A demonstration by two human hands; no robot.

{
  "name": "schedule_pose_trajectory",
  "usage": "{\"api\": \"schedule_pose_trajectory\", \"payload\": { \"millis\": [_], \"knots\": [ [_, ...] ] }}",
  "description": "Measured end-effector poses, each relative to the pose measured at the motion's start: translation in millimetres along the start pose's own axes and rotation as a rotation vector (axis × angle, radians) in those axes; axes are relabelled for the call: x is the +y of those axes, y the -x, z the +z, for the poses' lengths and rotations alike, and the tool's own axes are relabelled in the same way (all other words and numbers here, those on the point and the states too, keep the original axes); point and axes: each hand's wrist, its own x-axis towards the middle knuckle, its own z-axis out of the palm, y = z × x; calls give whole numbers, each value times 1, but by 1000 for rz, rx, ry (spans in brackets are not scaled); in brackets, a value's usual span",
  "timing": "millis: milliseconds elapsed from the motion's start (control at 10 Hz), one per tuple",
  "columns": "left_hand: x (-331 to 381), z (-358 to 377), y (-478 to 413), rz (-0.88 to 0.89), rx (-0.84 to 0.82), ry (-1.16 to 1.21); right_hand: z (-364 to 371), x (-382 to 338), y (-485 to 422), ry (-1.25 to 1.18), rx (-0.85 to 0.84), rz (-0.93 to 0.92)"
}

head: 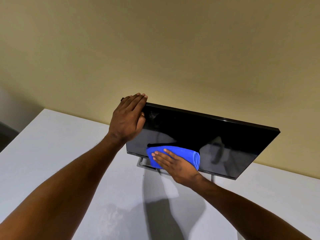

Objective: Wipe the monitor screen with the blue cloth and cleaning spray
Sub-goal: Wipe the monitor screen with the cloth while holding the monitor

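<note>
A black monitor (216,135) stands on a white table, its dark screen facing me and tilted. My left hand (129,116) grips the monitor's top left corner, fingers over the upper edge. My right hand (174,164) lies flat on a folded blue cloth (187,155) and presses it against the lower left part of the screen. The cloth overlaps the bottom bezel. No spray bottle is in view.
The white table (60,153) runs from the left edge to the front. The monitor's grey metal stand (143,164) shows under the screen. A plain beige wall (155,49) rises right behind the monitor. Shadows of my arms fall on the tabletop.
</note>
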Motion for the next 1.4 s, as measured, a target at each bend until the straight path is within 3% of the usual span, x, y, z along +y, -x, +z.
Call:
{"api": "schedule_pose_trajectory", "payload": {
  "millis": [200, 600, 800, 1100, 1400],
  "knots": [
    [2, -2, 1, -7, -13, -9, 34, 11, 81, 19, -26, -84],
    [1, -4, 2, -6, -30, -6, 42, 46, 229, 143, -145, -73],
    [2, -4, 3, -5, -29, -7, 27, 40, 175, 98, -98, -49],
    [2, -5, 2, 4, -34, -4, -49, 80, 51, -61, 130, 228],
    [5, -5, 2, -3, -39, 7, -61, 112, 84, -86, 264, 588]
  ]
}}
